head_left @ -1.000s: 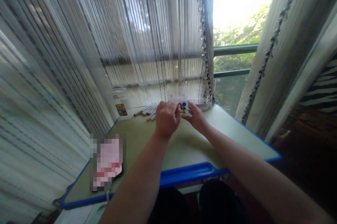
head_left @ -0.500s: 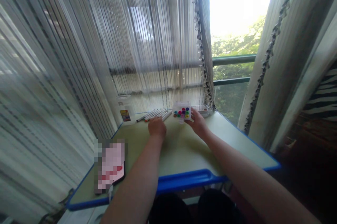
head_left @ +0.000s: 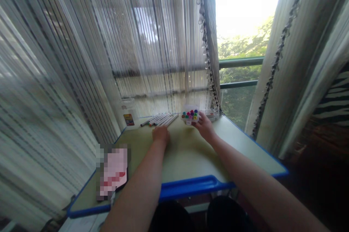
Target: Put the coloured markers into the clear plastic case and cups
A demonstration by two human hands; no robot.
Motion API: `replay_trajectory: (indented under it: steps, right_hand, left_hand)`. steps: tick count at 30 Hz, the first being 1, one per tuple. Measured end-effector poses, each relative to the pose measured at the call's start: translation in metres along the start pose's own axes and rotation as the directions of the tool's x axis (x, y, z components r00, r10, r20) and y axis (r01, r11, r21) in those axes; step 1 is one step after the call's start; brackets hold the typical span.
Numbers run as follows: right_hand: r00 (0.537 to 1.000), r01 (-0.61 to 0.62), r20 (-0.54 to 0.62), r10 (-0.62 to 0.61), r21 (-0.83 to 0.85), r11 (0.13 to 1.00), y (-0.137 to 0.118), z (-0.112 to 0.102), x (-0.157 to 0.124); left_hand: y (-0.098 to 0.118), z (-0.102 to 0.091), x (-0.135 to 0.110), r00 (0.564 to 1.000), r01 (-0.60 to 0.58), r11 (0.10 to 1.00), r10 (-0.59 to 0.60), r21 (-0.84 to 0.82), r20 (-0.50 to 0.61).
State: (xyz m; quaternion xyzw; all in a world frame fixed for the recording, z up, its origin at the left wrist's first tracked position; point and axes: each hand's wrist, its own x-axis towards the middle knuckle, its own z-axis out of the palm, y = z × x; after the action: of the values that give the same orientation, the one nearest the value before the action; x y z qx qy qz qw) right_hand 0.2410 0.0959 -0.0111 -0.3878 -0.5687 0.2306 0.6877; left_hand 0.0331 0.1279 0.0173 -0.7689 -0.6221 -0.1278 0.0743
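My right hand (head_left: 205, 127) grips the right end of a clear plastic case (head_left: 188, 121), held above the far part of the table. Round marker caps in several colours (head_left: 190, 114) show at the case's open side. My left hand (head_left: 160, 134) is at the near end of a row of white markers (head_left: 161, 119) lying side by side on the table. Its fingers look curled, and the hand hides whatever they may hold. Some of those markers show dark and orange ends on the left.
A clear container with a printed label (head_left: 128, 116) stands at the back left. Another clear box (head_left: 210, 113) lies behind my right hand. A partly blurred phone (head_left: 113, 174) rests at the left. The table (head_left: 188, 159) has a blue edge; curtains (head_left: 163, 43) hang behind it.
The clear case has tilted, with its caps facing more upward, and moved slightly right. My left hand has drawn back a little toward me from the markers.
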Motion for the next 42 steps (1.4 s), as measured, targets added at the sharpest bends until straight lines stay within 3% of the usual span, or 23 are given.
replay_trajectory:
  steps: [3, 9, 12, 18, 21, 25, 29, 35, 42]
  right_hand:
    - [0.999, -0.032, 0.005, 0.032, 0.009, 0.999, -0.001, 0.001, -0.001]
    - [1.000, -0.027, 0.004, 0.027, 0.007, 1.000, -0.001, 0.001, -0.001]
    - [1.000, -0.028, 0.002, 0.028, -0.003, 1.000, 0.000, 0.001, 0.000]
    - [0.999, -0.046, 0.015, 0.046, 0.015, 0.999, -0.002, 0.001, 0.000]
    - [0.998, -0.064, 0.011, 0.064, 0.028, 0.998, -0.003, 0.000, 0.000]
    - [0.998, -0.070, 0.002, 0.070, 0.052, 0.996, -0.003, 0.000, 0.000]
    - [0.999, -0.054, 0.001, 0.054, 0.052, 0.997, -0.002, 0.000, 0.000]
    - [1.000, -0.027, -0.008, 0.027, 0.006, 1.000, -0.002, 0.000, 0.000]
    - [0.999, -0.051, 0.009, 0.051, -0.003, 0.999, -0.003, -0.001, 0.000]
  left_hand:
    - [0.001, 0.003, 0.000, 0.995, -0.076, 0.997, 0.078, 0.022, -0.064]
    - [0.004, 0.005, 0.001, 0.984, -0.162, 0.987, 0.162, 0.009, -0.079]
    - [0.006, 0.004, 0.000, 0.981, -0.132, 0.991, 0.131, 0.002, -0.142]
    - [0.005, 0.005, 0.003, 0.997, -0.076, 0.995, 0.078, -0.064, 0.016]
    - [0.006, 0.002, 0.006, 0.993, -0.027, 0.962, -0.005, -0.273, -0.115]
    - [0.012, -0.004, 0.005, 0.918, -0.168, 0.845, -0.054, -0.507, -0.394]
    - [0.016, -0.004, 0.001, 0.817, -0.375, 0.780, 0.022, -0.502, -0.576]
    - [0.016, -0.004, -0.001, 0.763, -0.458, 0.761, 0.073, -0.458, -0.642]
    - [0.015, -0.001, -0.001, 0.735, -0.457, 0.795, 0.085, -0.398, -0.673]
